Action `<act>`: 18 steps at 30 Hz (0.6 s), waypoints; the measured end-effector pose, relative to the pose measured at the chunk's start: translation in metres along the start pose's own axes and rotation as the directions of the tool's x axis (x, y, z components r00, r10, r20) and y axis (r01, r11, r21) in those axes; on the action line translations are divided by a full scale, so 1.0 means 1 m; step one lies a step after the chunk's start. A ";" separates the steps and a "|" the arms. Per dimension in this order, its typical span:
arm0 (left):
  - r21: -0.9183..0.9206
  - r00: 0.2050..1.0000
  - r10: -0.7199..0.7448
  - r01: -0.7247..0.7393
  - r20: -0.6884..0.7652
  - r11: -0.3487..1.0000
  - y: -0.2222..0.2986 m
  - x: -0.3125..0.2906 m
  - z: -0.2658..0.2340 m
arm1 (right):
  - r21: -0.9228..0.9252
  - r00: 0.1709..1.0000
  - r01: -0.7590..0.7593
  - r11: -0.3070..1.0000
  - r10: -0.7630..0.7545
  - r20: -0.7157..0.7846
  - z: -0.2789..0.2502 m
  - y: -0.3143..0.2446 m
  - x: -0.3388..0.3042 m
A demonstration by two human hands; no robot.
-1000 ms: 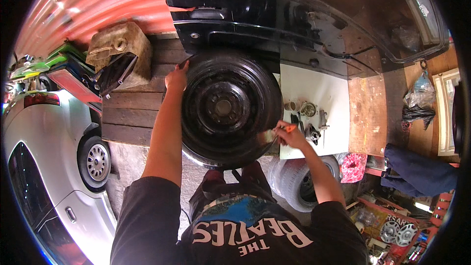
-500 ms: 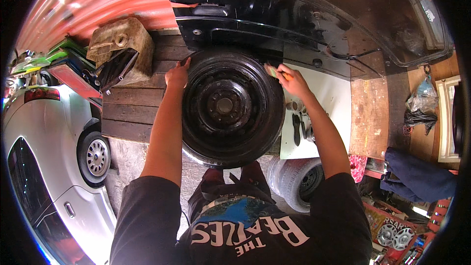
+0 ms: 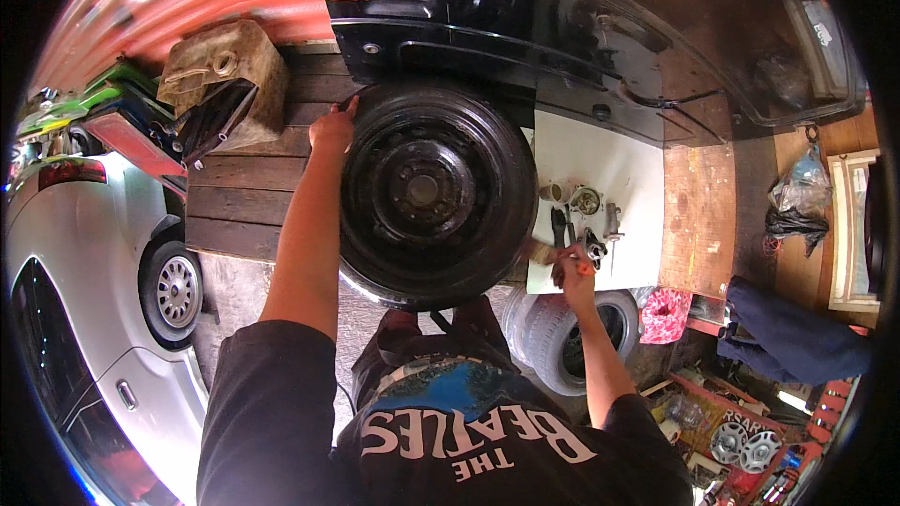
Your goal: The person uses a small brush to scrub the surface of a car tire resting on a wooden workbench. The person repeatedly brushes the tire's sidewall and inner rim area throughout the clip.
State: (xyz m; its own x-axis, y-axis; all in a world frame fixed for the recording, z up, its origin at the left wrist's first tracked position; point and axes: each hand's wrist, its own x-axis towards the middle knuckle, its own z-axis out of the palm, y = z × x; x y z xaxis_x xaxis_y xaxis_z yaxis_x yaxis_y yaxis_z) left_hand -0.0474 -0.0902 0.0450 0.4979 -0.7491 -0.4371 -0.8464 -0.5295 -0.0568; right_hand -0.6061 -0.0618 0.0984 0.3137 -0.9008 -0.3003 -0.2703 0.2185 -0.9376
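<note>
A black car tire (image 3: 511, 155) on a black steel wheel rim (image 3: 422, 189) lies in front of me, its hub side up. My left hand (image 3: 333, 126) grips the tire's upper left edge, the fingertips resting on the rubber. In my right hand (image 3: 573, 272) is a paintbrush (image 3: 537, 251) with an orange handle, mostly covered by my fingers. The bristles are at the tire's lower right sidewall; blur hides whether they touch. Close by on a white board (image 3: 600, 152) lie a small cup (image 3: 551, 192), a round metal part (image 3: 586, 200) and a black tool (image 3: 560, 225).
A wooden plank bench (image 3: 248, 189) holds a dirty plastic canister (image 3: 225, 75). Beyond the tire rises a black vehicle panel (image 3: 469, 37). Loose tires (image 3: 562, 356) stand below the board at right. A silver car (image 3: 94, 319) is parked at left.
My right hand has swept the brush from the tire's upper right side down to its lower right side. My left hand still holds the tire's left edge. The whole view has shifted slightly.
</note>
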 end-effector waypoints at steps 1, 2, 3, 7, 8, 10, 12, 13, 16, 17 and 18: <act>-0.008 1.000 0.005 -0.005 0.002 1.000 0.003 0.000 -0.003 | 0.081 0.993 0.064 0.995 -0.055 -0.108 -0.008 0.017 0.013; -0.010 1.000 0.005 -0.005 0.008 1.000 0.004 -0.002 -0.005 | 0.159 0.973 0.061 0.985 -0.024 -0.227 -0.004 0.023 0.026; -0.013 1.000 0.004 -0.004 0.013 1.000 0.004 -0.005 -0.006 | 0.236 0.941 0.068 0.969 0.016 -0.339 0.003 0.024 0.042; -0.012 1.000 0.012 -0.012 -0.024 1.000 0.007 -0.002 -0.003 | 0.413 0.911 0.106 0.905 0.079 -0.406 0.007 0.069 0.073; -0.003 1.000 0.003 -0.003 -0.015 1.000 0.010 -0.004 -0.007 | 0.449 0.910 0.088 0.889 0.112 -0.400 0.011 0.072 0.070; 0.011 1.000 -0.011 0.011 0.014 1.000 0.007 -0.007 -0.011 | 0.512 0.902 0.045 0.858 0.185 -0.390 0.014 0.079 0.044; 0.012 0.999 -0.012 0.012 0.049 1.000 0.008 -0.013 -0.015 | 0.504 0.904 -0.032 0.863 0.240 -0.353 0.020 0.075 0.012; 0.017 0.999 0.002 -0.002 0.039 1.000 0.008 -0.011 -0.012 | 0.495 0.912 -0.051 0.868 0.242 -0.331 0.023 0.077 -0.003; 0.015 1.000 0.024 -0.024 0.018 1.000 0.001 -0.005 -0.004 | 0.436 0.920 -0.117 0.892 0.263 -0.291 0.033 0.069 -0.040; 0.004 1.000 0.021 -0.021 0.015 1.000 0.003 -0.005 -0.005 | 0.389 0.925 -0.063 0.919 0.200 -0.322 0.039 0.068 -0.050; -0.007 1.000 0.018 -0.018 0.012 1.000 0.005 -0.004 -0.006 | 0.335 0.944 -0.113 0.935 0.207 -0.258 0.035 0.069 -0.058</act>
State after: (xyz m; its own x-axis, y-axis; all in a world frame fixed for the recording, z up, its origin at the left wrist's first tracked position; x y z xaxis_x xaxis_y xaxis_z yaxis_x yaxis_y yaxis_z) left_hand -0.0524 -0.0919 0.0523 0.4804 -0.7537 -0.4486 -0.8538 -0.5188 -0.0427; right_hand -0.6113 0.0189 0.0448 0.0055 -0.9018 -0.4321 0.0166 0.4321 -0.9017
